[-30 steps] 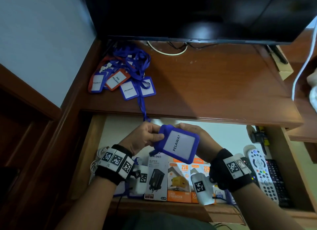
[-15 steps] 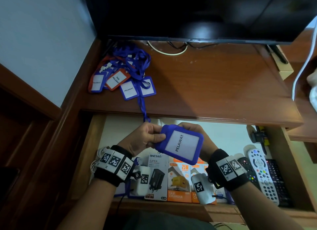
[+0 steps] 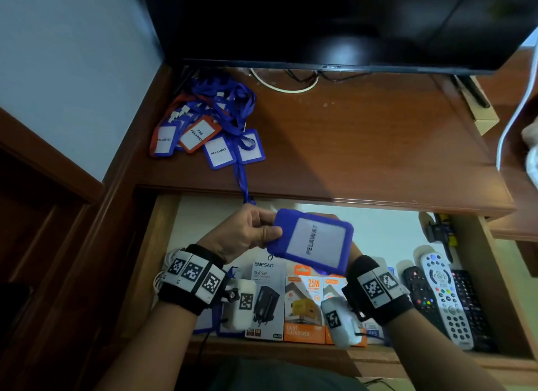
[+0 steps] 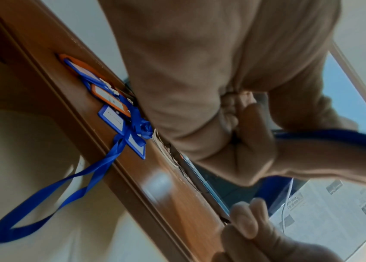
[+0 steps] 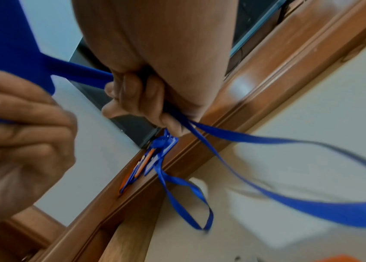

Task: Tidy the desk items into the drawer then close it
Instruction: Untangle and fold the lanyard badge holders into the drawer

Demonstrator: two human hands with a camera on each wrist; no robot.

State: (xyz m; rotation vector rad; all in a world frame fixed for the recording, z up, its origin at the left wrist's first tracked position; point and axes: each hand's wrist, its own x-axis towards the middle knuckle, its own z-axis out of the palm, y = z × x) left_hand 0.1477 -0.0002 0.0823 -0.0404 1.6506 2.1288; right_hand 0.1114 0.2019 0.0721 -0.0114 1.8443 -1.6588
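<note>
A blue badge holder (image 3: 314, 239) labelled PELAWAT hangs over the open drawer (image 3: 163, 245), between both hands. My left hand (image 3: 262, 227) pinches its left end. In the right wrist view the left hand's curled fingers also grip the holder's blue lanyard (image 5: 311, 203), which loops down loose. My right hand (image 5: 18, 102) holds the holder from underneath with its fingers curled on the back. In the head view the holder hides most of that hand. A pile of blue and orange badge holders (image 3: 203, 137) with tangled lanyards lies on the desk's back left.
One lanyard (image 3: 241, 181) from the pile hangs over the desk's front edge. In the drawer, charger boxes (image 3: 302, 300) stand along the front and several remotes (image 3: 445, 297) lie at the right. A dark screen (image 3: 320, 26) overhangs the desk's back. A white cable (image 3: 515, 114) hangs at the right.
The badge holder has turned a little and shifted slightly right. My right hand has slid further under it. My left hand keeps its hold.
</note>
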